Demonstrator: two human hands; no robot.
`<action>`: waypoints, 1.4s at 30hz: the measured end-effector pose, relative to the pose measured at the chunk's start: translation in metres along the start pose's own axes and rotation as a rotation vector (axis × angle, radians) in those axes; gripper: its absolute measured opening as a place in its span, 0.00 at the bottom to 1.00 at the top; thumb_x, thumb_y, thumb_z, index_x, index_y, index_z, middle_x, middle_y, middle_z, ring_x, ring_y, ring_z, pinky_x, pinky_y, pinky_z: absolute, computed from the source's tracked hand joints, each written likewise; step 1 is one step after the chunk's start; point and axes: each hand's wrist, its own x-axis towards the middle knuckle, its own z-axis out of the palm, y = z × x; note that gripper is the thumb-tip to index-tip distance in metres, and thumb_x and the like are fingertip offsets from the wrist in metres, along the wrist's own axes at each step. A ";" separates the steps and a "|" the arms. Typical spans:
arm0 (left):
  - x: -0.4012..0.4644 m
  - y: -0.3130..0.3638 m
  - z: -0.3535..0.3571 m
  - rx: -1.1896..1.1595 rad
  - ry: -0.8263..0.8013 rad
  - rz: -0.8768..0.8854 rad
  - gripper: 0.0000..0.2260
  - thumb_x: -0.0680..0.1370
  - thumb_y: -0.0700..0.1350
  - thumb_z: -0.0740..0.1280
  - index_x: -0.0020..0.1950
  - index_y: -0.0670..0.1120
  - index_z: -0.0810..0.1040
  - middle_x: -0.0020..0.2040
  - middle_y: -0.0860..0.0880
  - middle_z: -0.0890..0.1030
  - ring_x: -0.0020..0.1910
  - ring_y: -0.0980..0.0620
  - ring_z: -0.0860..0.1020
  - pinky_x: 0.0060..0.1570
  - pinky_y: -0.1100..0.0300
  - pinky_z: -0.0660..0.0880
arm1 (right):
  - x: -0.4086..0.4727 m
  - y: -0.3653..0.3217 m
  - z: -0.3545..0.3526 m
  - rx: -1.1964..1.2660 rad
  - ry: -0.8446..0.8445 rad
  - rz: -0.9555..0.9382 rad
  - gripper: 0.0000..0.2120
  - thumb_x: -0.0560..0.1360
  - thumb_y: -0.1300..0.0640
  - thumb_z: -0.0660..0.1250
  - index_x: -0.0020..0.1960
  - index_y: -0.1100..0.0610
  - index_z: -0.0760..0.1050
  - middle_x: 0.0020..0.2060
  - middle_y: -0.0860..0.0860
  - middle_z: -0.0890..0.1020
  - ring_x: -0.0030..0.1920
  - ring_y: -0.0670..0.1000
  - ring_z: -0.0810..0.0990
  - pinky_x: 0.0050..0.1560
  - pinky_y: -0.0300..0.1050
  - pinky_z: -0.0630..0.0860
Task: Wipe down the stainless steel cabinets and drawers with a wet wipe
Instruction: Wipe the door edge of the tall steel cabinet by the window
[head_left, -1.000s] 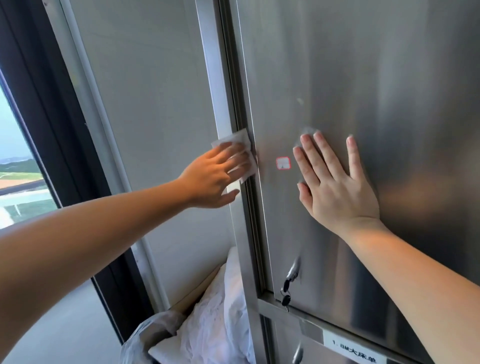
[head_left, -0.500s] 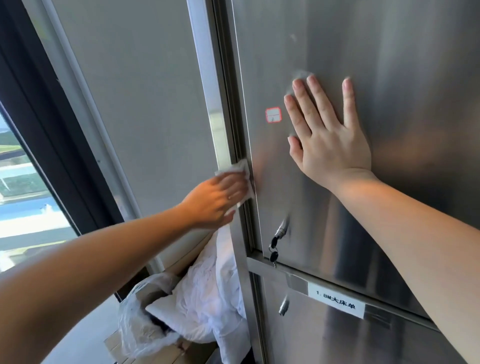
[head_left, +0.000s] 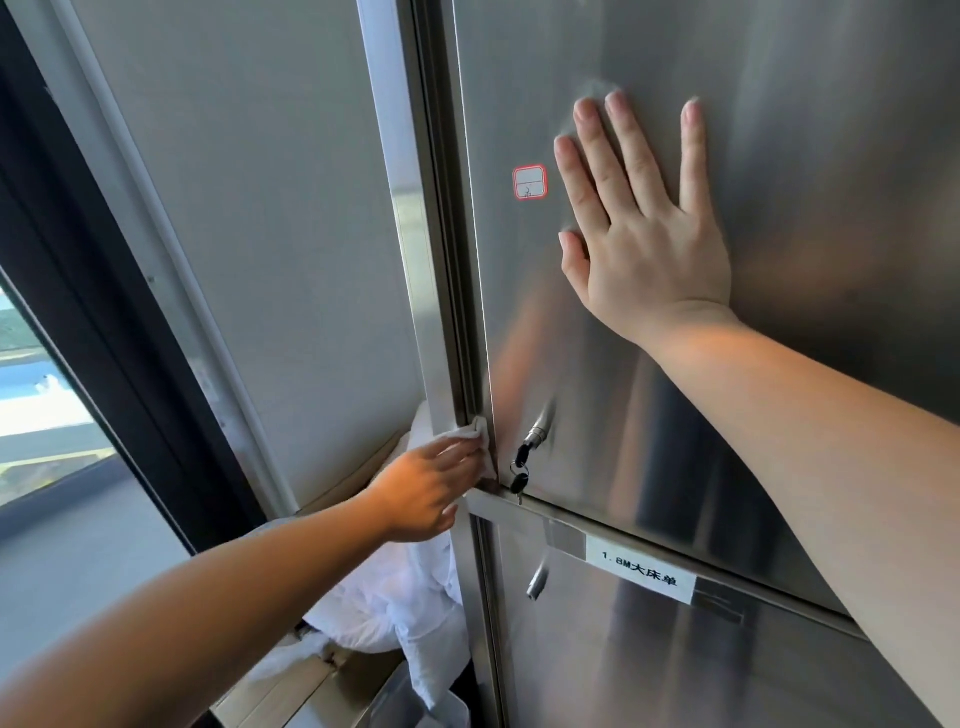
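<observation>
A tall stainless steel cabinet fills the right side, with an upper door (head_left: 779, 130) and a lower door (head_left: 649, 660). My left hand (head_left: 423, 488) presses a white wet wipe (head_left: 478, 436) against the cabinet's left frame edge (head_left: 441, 322), near the upper door's bottom corner. My right hand (head_left: 636, 223) lies flat on the upper door, fingers spread, holding nothing. A lock with hanging keys (head_left: 522, 467) sits just right of the wipe.
A red-bordered sticker (head_left: 530, 182) is on the upper door, a white label (head_left: 641, 577) on the lower one. White bagged linens (head_left: 405, 613) are piled beside the cabinet. A grey wall panel (head_left: 260, 208) and a dark window frame (head_left: 104, 338) stand left.
My left hand has slid the wipe down the frame edge, from sticker height to the lock. My right hand has stayed flat on the door.
</observation>
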 end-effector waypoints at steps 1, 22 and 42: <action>0.003 -0.009 -0.005 0.023 0.032 0.012 0.24 0.69 0.51 0.71 0.63 0.42 0.81 0.60 0.46 0.82 0.67 0.44 0.75 0.76 0.49 0.55 | -0.001 0.000 0.000 -0.001 -0.002 0.003 0.28 0.83 0.51 0.47 0.80 0.59 0.46 0.79 0.58 0.48 0.78 0.58 0.46 0.71 0.65 0.33; 0.000 -0.008 0.016 -0.026 0.079 0.111 0.23 0.69 0.42 0.65 0.64 0.43 0.80 0.62 0.47 0.81 0.68 0.45 0.74 0.76 0.50 0.55 | 0.000 0.001 0.003 0.040 0.000 0.011 0.28 0.83 0.51 0.47 0.79 0.59 0.47 0.79 0.59 0.49 0.78 0.59 0.47 0.72 0.69 0.41; 0.008 -0.090 -0.089 -0.203 0.678 -0.177 0.07 0.76 0.32 0.67 0.52 0.35 0.82 0.56 0.36 0.81 0.60 0.34 0.78 0.62 0.41 0.74 | -0.005 -0.015 -0.018 0.060 -0.154 0.104 0.29 0.81 0.51 0.53 0.79 0.58 0.51 0.79 0.57 0.50 0.79 0.57 0.47 0.73 0.67 0.39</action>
